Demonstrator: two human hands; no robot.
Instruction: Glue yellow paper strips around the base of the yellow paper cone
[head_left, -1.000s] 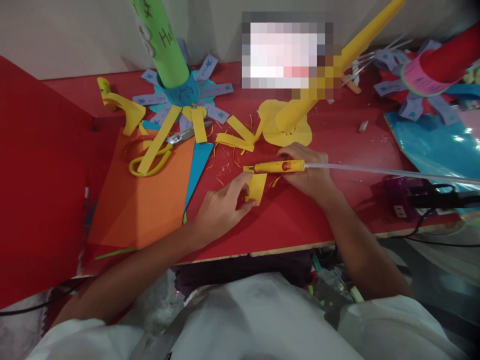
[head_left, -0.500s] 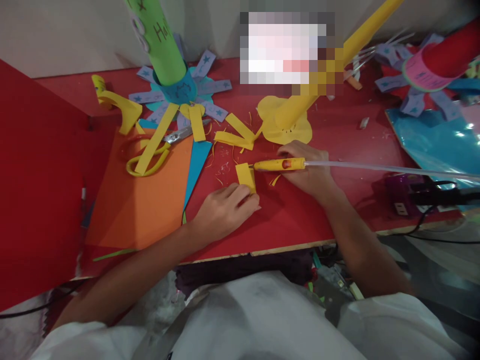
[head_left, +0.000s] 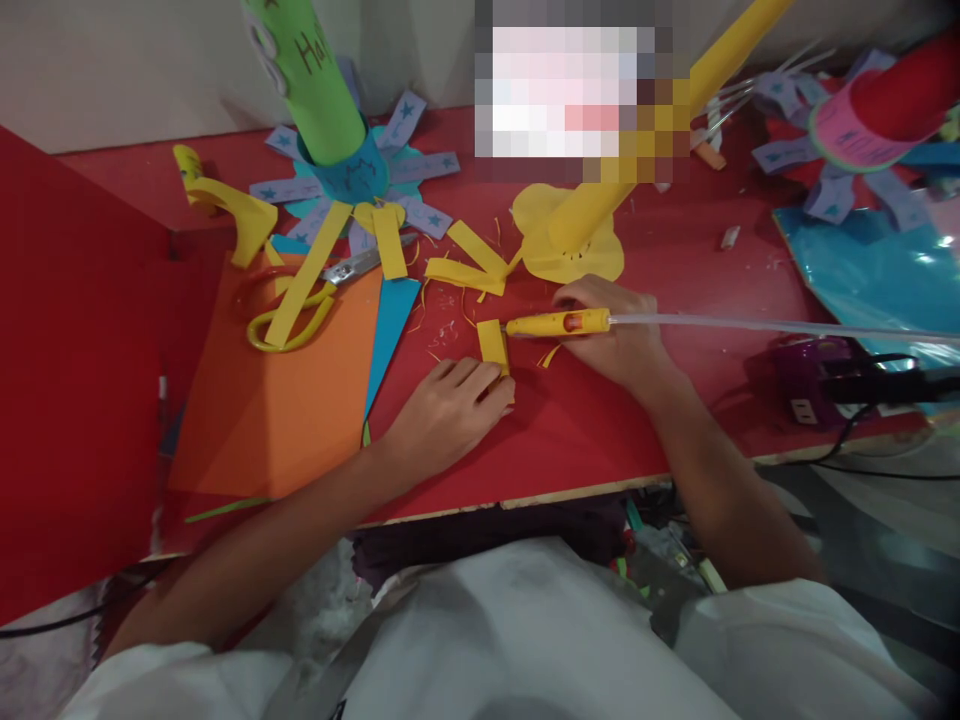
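- Left hand (head_left: 448, 412): fingers pinched together on a yellow paper strip (head_left: 493, 342).
- Right hand (head_left: 619, 350): clasped around a hot-glue gun (head_left: 551, 324), tip just beside the strip.

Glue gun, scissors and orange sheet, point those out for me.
Glue gun (head_left: 546, 324), head view, on its yellow body.
Scissors (head_left: 351, 269), head view, on the metal part.
Orange sheet (head_left: 294, 405), head view, on its bare middle.

Left fingers (head_left: 481, 378) bent, right fingers (head_left: 589, 290) curled

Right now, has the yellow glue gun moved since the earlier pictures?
No, not noticeably: the glue gun keeps its place just below the yellow flower base in view.
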